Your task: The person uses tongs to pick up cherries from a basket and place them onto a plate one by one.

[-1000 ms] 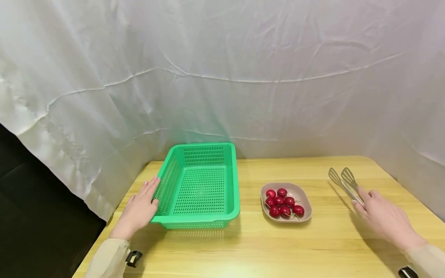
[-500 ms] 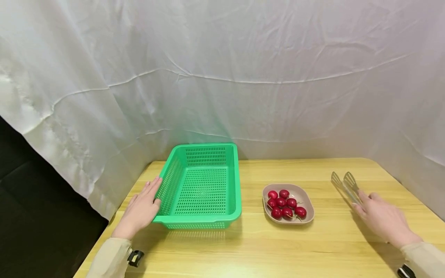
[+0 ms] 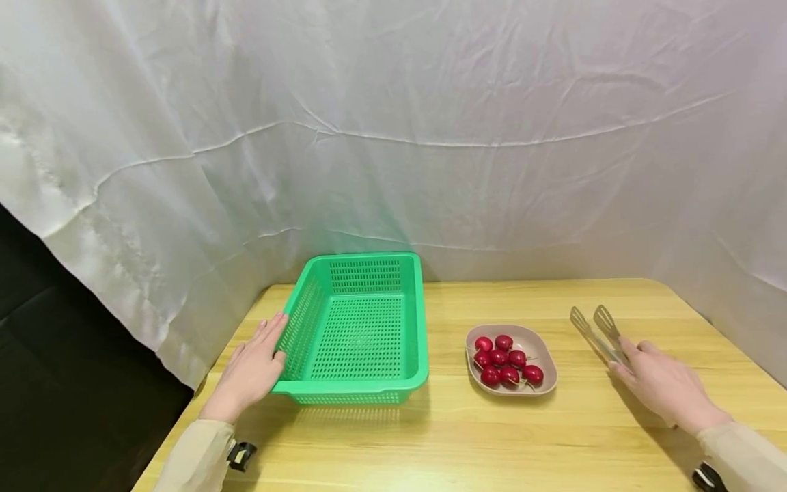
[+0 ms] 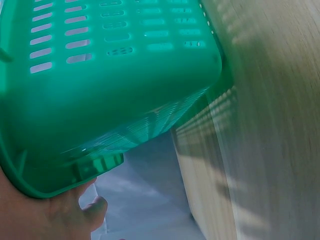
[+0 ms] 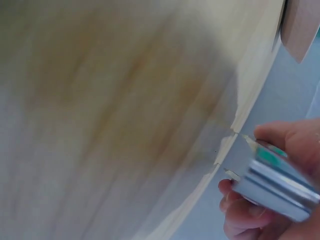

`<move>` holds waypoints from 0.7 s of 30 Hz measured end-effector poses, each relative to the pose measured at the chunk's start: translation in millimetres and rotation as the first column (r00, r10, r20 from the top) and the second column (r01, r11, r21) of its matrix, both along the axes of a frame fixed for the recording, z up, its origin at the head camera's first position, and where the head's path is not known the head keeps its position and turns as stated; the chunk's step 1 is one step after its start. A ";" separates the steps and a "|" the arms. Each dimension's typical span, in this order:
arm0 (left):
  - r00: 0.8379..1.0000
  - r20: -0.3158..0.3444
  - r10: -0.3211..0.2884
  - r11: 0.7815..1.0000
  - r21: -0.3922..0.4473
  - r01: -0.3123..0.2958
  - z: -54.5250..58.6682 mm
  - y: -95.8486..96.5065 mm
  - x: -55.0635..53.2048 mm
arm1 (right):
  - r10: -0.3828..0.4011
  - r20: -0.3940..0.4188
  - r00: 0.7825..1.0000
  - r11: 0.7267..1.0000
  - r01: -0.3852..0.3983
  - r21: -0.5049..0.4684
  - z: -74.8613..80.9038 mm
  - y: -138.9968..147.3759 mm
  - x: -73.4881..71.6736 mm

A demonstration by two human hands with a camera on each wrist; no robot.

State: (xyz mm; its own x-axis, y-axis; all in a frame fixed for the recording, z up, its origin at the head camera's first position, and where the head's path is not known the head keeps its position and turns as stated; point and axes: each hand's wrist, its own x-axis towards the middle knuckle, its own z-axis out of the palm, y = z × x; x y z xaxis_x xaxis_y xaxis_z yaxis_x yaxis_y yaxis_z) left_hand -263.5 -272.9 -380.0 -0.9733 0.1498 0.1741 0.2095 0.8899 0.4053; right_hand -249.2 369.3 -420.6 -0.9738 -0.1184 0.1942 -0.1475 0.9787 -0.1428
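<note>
A green plastic basket (image 3: 363, 388) with slotted walls stands left of centre on the table, nothing in it. My left hand (image 3: 249, 372) rests on its left rim, fingers stretched out along the edge. From below, the left wrist view shows the basket's wall (image 4: 110, 80) and part of that hand (image 4: 55, 215). On the right, my right hand (image 3: 667, 383) holds metal tongs (image 3: 607, 326) with slotted heads, pointing away from me and spread apart. Their shiny handle (image 5: 275, 190) lies between thumb and fingers in the right wrist view.
A shallow pinkish-beige dish (image 3: 541, 355) stands between basket and tongs. In it lie several glossy red, cherry-like fruits (image 3: 499, 358) with thin pale stems. The wooden table (image 3: 467, 437) ends at a pale fabric curtain (image 3: 430, 184) behind.
My right hand and the tongs have lowered slightly, then moved a little left toward the dish. The left hand keeps its place on the basket rim. The view has shifted slightly.
</note>
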 end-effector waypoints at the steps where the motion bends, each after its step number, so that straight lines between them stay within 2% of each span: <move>1: 1.000 0.000 0.000 1.000 -0.001 0.000 -0.1 0.1 0.0 | 0.001 0.008 1.000 1.000 -0.001 0.002 -0.2 -0.3 -0.3; 8: 1.000 0.000 -0.003 1.000 0.001 0.003 -1.3 0.2 -1.0 | 0.007 0.040 0.999 1.000 -0.008 0.016 -1.6 -0.9 -0.9; 21: 0.999 0.018 -0.038 0.999 0.037 0.037 0.0 -2.6 -3.1 | -0.010 0.073 0.997 0.999 0.012 -0.034 0.8 -3.8 0.2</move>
